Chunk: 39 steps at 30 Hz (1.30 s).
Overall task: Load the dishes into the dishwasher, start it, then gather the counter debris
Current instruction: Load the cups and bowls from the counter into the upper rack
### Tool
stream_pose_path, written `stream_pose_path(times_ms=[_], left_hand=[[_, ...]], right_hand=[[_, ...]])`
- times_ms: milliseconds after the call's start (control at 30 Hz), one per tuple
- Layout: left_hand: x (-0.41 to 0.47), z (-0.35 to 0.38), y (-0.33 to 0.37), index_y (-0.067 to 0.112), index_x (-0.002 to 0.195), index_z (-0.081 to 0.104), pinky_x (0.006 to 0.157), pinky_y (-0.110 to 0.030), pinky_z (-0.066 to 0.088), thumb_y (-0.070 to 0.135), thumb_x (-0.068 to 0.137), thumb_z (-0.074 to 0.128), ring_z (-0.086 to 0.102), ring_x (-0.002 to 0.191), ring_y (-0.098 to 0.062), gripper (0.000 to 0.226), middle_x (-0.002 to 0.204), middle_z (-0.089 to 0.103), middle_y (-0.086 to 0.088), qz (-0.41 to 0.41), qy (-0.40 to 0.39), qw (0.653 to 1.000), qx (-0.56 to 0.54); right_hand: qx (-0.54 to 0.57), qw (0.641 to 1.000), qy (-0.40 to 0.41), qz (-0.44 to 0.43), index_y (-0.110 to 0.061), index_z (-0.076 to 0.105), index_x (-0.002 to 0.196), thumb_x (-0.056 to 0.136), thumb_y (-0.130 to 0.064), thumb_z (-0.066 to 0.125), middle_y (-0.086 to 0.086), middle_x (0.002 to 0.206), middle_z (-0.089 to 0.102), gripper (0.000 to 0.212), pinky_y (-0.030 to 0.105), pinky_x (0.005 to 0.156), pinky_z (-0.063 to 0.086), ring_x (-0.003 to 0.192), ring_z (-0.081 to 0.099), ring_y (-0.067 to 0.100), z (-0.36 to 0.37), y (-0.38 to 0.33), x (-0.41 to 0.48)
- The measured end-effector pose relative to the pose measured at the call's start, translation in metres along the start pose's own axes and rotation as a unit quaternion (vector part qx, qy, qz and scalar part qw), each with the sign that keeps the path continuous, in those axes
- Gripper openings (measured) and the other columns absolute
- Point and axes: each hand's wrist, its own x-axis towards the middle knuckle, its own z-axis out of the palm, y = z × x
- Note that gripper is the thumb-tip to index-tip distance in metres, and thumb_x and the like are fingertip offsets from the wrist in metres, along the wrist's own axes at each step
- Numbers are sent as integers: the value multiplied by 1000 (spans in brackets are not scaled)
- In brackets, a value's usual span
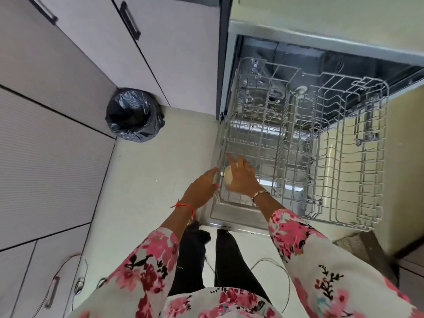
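Note:
The dishwasher (252,31) stands open with its door (231,214) folded down. Two wire racks are pulled out: the lower rack (259,143) on the left and the upper rack (358,157) on the right. My right hand (241,177) reaches into the lower rack's near left corner and is shut on a small cream-coloured dish (228,176), which it partly hides. My left hand (203,184) rests against the outer left edge of that rack, fingers extended. Both racks look bare of other dishes.
A bin lined with a black bag (134,115) stands on the floor at the left, in the cabinet corner. Pale cabinets (68,65) with dark handles line the left side. Thin cables (270,262) trail on the floor near my feet.

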Motion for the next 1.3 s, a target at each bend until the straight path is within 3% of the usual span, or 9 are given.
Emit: stream_pose_path(times_ms=[67, 200, 433, 633, 767, 933, 1133, 1300], left_hand=[[1, -29, -8, 10, 145, 23, 108, -28, 28, 17, 96, 46, 34, 135, -22, 54, 149, 32, -8, 6, 23, 1000, -4], [20, -104, -26, 10, 141, 33, 106, -31, 31, 21, 95, 49, 38, 132, -21, 50, 144, 39, -7, 35, 86, 996, 17], [50, -265, -60, 4, 130, 46, 105, -31, 31, 15, 92, 52, 45, 125, -25, 40, 132, 51, -11, 115, 166, 978, 43], [52, -397, -118, 5, 125, 52, 103, -36, 36, 15, 91, 53, 47, 122, -26, 35, 130, 54, -10, 118, 251, 957, 81], [58, -474, -160, 3, 122, 54, 103, -37, 38, 13, 89, 55, 50, 120, -27, 34, 126, 56, -13, 98, 308, 943, 76], [64, -551, -228, 0, 115, 58, 97, -38, 42, 8, 86, 57, 57, 106, -32, 30, 112, 62, -20, 26, 353, 934, 47], [75, -623, -302, 4, 113, 60, 96, -33, 39, 12, 86, 56, 55, 113, -29, 29, 119, 61, -14, -87, 418, 904, 29], [86, -670, -343, 6, 108, 60, 89, -34, 40, 12, 87, 55, 54, 107, -29, 22, 112, 61, -13, -147, 432, 890, -7]], right_hand=[[46, 997, 65, -20, -16, 10, 149, 77, -32, 68, 14, 152, 16, 93, 53, 112, 17, 140, 17, 33, -21, -18, 3], [103, 967, 223, -65, -6, 35, 138, 80, -23, 65, 14, 138, 38, 68, 44, 108, 30, 127, 38, 29, -81, -69, 18], [110, 919, 365, -96, 0, 52, 121, 79, -9, 63, 16, 121, 51, 44, 38, 96, 41, 107, 53, 32, -169, -177, 67], [76, 913, 381, -127, 1, 56, 113, 78, -8, 63, 18, 115, 54, 37, 44, 92, 45, 107, 53, 34, -218, -289, 128], [55, 905, 380, -182, 3, 57, 111, 79, -6, 63, 19, 113, 55, 33, 39, 91, 44, 106, 53, 34, -250, -358, 175], [42, 900, 358, -245, 5, 59, 106, 80, -7, 62, 20, 107, 56, 29, 38, 86, 42, 99, 55, 35, -283, -446, 249], [33, 893, 316, -318, 0, 57, 112, 86, -13, 59, 15, 115, 54, 29, 26, 87, 40, 106, 52, 27, -323, -540, 334], [35, 889, 306, -338, -2, 60, 106, 85, -13, 60, 16, 112, 55, 25, 35, 86, 39, 105, 52, 31, -358, -598, 395]])
